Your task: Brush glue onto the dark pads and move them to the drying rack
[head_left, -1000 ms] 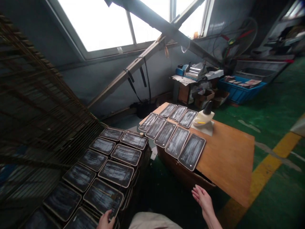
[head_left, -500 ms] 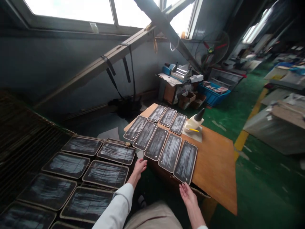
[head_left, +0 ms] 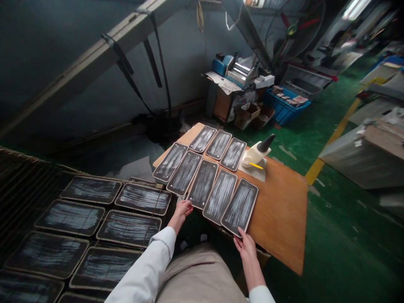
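Observation:
Black rectangular panels with rounded corners, pale rims and whitish streaks lie in two rows on a brown board. At the near end of the rightmost panel (head_left: pixel 240 206), my right hand (head_left: pixel 246 245) has its thumb on the top and its fingers beneath the edge. My left hand (head_left: pixel 182 210) is half-curled, its fingertips at the near left corner of the middle panel (head_left: pixel 203 183); nothing shows in it. Behind the front row, a cream container (head_left: pixel 253 155) with a black top and a yellow stick stands on a pale pad (head_left: pixel 259 171).
To my left, a wire rack (head_left: pixel 34 166) carries several similar streaked panels. The brown board (head_left: pixel 280 214) stretches to the right, over a green floor (head_left: pixel 341 235). Further off are a blue roller machine (head_left: pixel 235 69), a blue crate (head_left: pixel 285 109) and a large fan (head_left: pixel 292 29).
My right hand has come up onto the rightmost panel's near end. My left hand has closed in on the middle panel's corner. The view has tilted down.

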`<action>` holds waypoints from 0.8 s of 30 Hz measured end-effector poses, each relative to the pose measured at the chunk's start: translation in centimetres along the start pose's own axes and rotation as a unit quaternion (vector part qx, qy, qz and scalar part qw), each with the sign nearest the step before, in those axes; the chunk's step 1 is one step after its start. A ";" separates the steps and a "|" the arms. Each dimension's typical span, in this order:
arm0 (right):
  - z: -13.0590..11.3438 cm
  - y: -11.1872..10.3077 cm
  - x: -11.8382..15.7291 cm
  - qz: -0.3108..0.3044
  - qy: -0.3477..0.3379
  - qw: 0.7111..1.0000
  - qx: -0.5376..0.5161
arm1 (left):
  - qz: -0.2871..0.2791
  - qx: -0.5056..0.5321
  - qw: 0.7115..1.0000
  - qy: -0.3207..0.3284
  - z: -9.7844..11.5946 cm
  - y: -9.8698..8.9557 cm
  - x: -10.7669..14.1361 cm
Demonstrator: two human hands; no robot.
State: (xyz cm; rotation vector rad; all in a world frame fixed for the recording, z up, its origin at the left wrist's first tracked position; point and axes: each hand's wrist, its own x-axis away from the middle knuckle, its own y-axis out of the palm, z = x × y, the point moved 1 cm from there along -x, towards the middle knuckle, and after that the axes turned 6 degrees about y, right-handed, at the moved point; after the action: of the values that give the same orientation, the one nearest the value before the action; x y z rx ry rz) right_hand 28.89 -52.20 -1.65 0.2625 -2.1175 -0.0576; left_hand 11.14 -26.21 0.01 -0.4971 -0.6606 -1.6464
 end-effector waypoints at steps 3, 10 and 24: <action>-1.5 -0.9 -0.2 -0.034 -0.007 0.999 0.019 | -0.043 0.008 0.999 -0.032 0.3 -0.2 0.2; -4.3 -3.8 0.5 -0.190 0.029 0.980 0.042 | -0.127 0.026 0.991 -0.020 0.6 -1.1 2.1; -4.4 -0.4 -0.3 -0.244 0.018 0.966 0.083 | -0.125 0.073 0.989 0.028 0.3 0.5 3.9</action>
State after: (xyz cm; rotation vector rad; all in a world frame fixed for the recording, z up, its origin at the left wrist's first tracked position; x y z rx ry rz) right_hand 32.83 -52.28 0.43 0.8750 -1.9792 -0.1645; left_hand 10.93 -28.93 2.85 -0.2688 -0.8198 -1.8236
